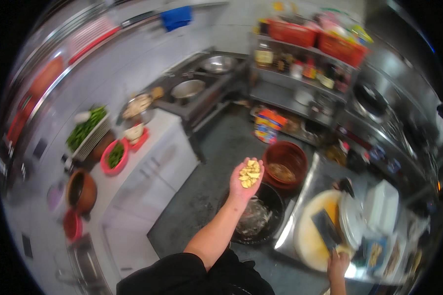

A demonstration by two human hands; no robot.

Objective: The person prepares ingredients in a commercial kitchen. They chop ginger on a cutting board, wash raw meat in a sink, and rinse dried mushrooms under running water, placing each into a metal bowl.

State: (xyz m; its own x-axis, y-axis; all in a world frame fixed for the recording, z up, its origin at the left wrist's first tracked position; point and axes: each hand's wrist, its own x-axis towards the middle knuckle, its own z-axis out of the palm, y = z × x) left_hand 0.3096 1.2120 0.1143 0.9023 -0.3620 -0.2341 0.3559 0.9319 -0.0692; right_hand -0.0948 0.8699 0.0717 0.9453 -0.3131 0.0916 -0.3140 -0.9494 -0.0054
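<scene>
My left hand (pixel 239 189) is held out palm up over the floor, cupped around a small heap of pale yellow slices (pixel 249 174) that look like ginger. To the lower right, my right hand (pixel 337 264) is closed around the handle of a cleaver (pixel 325 228). The cleaver's broad dark blade lies over a round, pale cutting board (pixel 307 231) with a yellow-orange stain. Beneath my left hand stands a black tub (pixel 275 216) holding something greyish that I cannot make out.
A red-brown bucket (pixel 284 183) stands beyond the black tub. On the left counter (pixel 157 135) are a pink bowl (pixel 114 157) of greens and a vegetable basket (pixel 91 140). Pans sit on the stove (pixel 206 88); a loaded shelf (pixel 290 96) stands behind. A white lidded pot (pixel 351 221) adjoins the board.
</scene>
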